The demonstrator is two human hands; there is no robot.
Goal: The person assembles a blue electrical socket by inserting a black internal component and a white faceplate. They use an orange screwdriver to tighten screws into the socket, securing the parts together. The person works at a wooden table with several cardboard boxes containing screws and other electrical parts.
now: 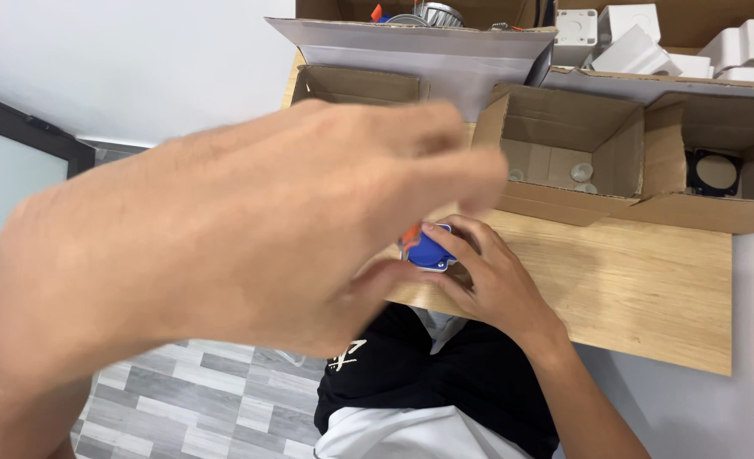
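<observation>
At the near edge of the wooden bench [649,280], your right hand [491,276] pinches a small blue part [430,249] with an orange bit at its left; no long axis shows. Your left hand [224,246] hangs blurred, raised toward the camera, fingers loosely bent and holding nothing, left of the part. Open cardboard boxes [564,144] stand behind.
</observation>
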